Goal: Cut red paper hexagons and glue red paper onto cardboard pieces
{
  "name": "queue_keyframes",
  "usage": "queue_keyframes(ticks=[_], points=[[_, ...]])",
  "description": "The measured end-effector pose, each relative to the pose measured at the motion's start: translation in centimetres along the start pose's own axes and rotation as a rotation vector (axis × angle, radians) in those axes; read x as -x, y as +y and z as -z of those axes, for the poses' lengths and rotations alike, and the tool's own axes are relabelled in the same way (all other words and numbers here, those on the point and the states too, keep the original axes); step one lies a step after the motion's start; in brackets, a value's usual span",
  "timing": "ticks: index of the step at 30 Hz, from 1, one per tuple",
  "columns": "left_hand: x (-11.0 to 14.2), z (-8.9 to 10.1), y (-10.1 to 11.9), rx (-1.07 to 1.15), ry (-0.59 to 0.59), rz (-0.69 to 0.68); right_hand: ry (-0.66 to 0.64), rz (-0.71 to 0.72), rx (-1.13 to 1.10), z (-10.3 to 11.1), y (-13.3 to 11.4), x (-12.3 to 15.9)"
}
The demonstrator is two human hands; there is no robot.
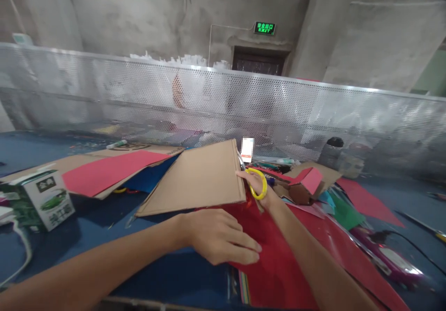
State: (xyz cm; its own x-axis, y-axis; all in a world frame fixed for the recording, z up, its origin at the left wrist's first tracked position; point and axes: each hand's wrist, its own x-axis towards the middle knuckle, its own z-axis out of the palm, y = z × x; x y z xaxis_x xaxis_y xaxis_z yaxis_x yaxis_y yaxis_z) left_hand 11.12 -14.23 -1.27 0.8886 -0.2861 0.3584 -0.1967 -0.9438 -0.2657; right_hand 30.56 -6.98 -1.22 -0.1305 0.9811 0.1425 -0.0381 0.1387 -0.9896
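Note:
My right hand (261, 189) is closed around yellow-handled scissors (258, 185), their metal blades beside the right edge of a brown cardboard sheet (198, 176). A fingertip of that hand meets the edge of the cardboard, which is tilted up from the table. In front of it, my left hand (223, 239) reaches over red paper (275, 264), palm down with its fingers stretched to the right. Nothing shows in the left hand, though its underside is hidden.
At left stand a green-and-white carton (52, 199) and red paper (111, 171) on cardboard. To the right lie a folded red-and-brown cardboard piece (306, 183), green paper (346, 211), a purple corded tool (390, 255) and a dark bottle (332, 150). A perforated metal screen (209, 97) crosses behind.

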Motion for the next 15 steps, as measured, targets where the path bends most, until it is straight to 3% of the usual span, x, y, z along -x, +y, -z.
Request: queue_keyframes(ticks=[3, 7, 9, 11, 15], points=[[1.6, 2.0, -1.7, 0.050, 0.204, 0.178, 0.000, -0.024, -0.003, 0.3, 0.3, -0.3], [7.8, 4.7, -7.9, 0.016, 0.526, 0.886, 0.002, -0.030, -0.013, 0.8, 0.2, -0.5], [11.5, 5.0, -10.9, 0.067, 0.647, 1.201, 0.003, -0.041, -0.025, 1.3, 0.1, -0.5], [14.4, 4.7, -12.9, 0.262, 0.794, 1.511, 0.001, -0.058, -0.043, 1.9, -0.1, -0.4], [16.5, 3.3, -13.6, 0.484, 0.848, 1.648, -0.028, -0.049, -0.061, 3.6, -1.0, -0.1]])
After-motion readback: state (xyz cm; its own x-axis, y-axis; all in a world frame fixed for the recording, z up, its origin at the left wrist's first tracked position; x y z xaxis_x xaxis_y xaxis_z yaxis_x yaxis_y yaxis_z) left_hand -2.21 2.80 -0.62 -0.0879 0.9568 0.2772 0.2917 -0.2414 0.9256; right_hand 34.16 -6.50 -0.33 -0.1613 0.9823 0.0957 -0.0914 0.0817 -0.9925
